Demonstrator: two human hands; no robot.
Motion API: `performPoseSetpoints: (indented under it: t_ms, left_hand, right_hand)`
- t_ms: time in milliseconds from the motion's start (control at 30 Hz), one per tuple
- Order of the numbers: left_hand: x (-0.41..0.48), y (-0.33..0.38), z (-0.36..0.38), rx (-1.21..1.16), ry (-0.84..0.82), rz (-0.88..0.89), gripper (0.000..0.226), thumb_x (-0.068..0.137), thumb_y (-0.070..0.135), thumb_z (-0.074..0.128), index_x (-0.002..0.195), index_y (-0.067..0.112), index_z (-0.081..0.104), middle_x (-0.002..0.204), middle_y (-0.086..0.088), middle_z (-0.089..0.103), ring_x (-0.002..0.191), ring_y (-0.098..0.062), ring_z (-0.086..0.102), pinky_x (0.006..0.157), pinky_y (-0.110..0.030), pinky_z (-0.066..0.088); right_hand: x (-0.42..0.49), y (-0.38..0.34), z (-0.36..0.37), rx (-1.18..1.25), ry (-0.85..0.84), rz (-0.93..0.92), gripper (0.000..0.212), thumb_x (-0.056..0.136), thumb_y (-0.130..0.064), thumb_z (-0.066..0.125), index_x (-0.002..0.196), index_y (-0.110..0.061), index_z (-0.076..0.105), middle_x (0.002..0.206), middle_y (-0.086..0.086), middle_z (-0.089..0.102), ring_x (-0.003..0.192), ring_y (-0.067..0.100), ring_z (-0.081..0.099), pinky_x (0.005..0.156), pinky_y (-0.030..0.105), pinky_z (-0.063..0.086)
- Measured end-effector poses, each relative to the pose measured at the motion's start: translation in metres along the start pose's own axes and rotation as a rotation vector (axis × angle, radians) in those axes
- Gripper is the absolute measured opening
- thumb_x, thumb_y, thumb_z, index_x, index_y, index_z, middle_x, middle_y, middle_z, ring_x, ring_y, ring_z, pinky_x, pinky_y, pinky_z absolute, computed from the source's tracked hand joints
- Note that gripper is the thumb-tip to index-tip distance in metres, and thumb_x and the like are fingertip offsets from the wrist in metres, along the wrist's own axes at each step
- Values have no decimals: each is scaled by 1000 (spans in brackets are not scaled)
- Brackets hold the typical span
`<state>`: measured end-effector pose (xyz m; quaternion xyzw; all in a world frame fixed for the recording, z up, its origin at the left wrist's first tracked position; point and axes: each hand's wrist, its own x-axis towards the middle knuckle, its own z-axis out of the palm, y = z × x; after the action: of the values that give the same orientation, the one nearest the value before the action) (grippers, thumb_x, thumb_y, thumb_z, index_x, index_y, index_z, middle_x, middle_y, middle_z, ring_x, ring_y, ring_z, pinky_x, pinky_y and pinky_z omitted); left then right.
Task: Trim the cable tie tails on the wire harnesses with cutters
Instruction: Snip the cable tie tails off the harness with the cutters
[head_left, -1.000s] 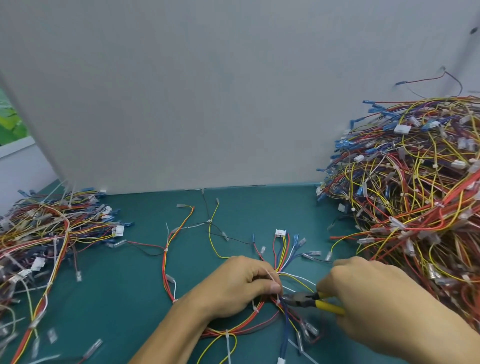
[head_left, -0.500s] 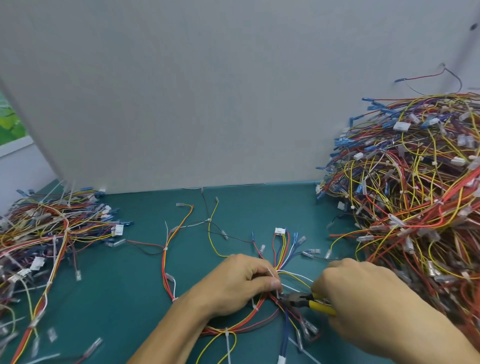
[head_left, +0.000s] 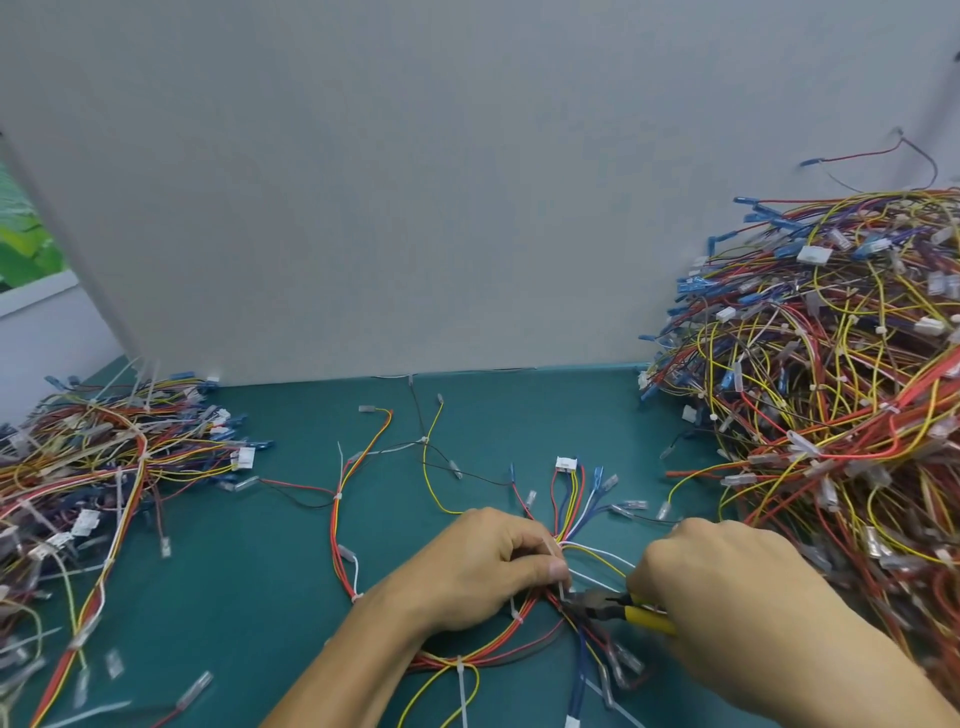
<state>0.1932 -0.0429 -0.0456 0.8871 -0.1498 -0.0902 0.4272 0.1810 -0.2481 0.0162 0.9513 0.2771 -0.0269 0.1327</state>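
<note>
Down at 6 o'clock, nearest me, a long white tail (head_left: 461, 693) hangs from a tie on the wire harness (head_left: 436, 662), whose red, yellow and blue leads loop over the green mat (head_left: 249, 582). Just above, both forearms come in from the bottom edge and hide much of the bundle.

My left hand (head_left: 483, 566) sits knuckles-up at 6 o'clock, fingers curled under, thumb and forefinger pinching the harness where a short cable tie tail (head_left: 562, 591) stands up. At 5 o'clock my right hand (head_left: 727, 587) is wrapped tight round the yellow handles of the cutters (head_left: 613, 610). Their dark nose points toward 9 o'clock and touches the base of that tail. I cannot tell how far the blades are apart.

Beyond the knuckles the harness fans out to clear-sleeved terminals and a white connector (head_left: 565, 463). A second, thinner harness (head_left: 358, 467) lies spread toward 11 o'clock.

At 9 o'clock a low heap of harnesses (head_left: 104, 467) carries small white tags, too small for me to read. At 3 o'clock a much taller heap (head_left: 831, 389) crowds right up beside my right wrist. At 12 o'clock, behind everything, stands a plain grey panel (head_left: 415, 182).
</note>
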Motion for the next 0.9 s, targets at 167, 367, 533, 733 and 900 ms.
performPoseSetpoints:
  t_ms: [167, 367, 533, 733, 900]
  left_hand:
    - [0, 1, 0, -17, 1, 6, 19, 89, 32, 59, 87, 19, 73, 87, 1, 73, 87, -16, 67, 86, -42, 50]
    - [-5, 14, -13, -404, 252, -19, 27, 88, 28, 53, 82, 13, 74, 61, 0, 52, 57, -8, 42, 56, -17, 35]
    - [-14, 26, -32, -646, 456, -60, 31, 96, 5, 41, 75, 7, 64, 68, -4, 67, 58, -13, 52, 54, -22, 43]
    - [-36, 10, -24, -566, 456, -175, 25, 94, -2, 34, 88, 1, 58, 54, 1, 39, 50, -15, 39, 51, -29, 42]
    - [-52, -10, -11, -536, 400, -126, 25, 66, 9, 53, 90, 10, 60, 58, 4, 31, 51, -13, 25, 49, -25, 27]
  right_hand:
    - [1, 0, -2, 39, -24, -6, 22, 91, -27, 51, 112, -25, 57, 76, 1, 29, 106, 26, 57, 68, 30, 32]
    - [-1, 8, -6, 86, 69, 39, 14, 86, -32, 49, 99, -27, 52, 91, 0, 47, 102, 26, 58, 67, 31, 34]
    - [3, 8, -2, 160, 122, -37, 19, 84, -33, 49, 102, -28, 49, 103, -8, 51, 103, 23, 56, 67, 32, 35]
    - [17, 7, 10, 240, 142, -118, 14, 82, -28, 48, 95, -30, 49, 92, -10, 41, 104, 21, 55, 69, 31, 31]
    - [23, 10, 20, 176, 201, -189, 20, 83, -28, 42, 101, -32, 50, 97, -11, 46, 105, 18, 52, 83, 35, 29]
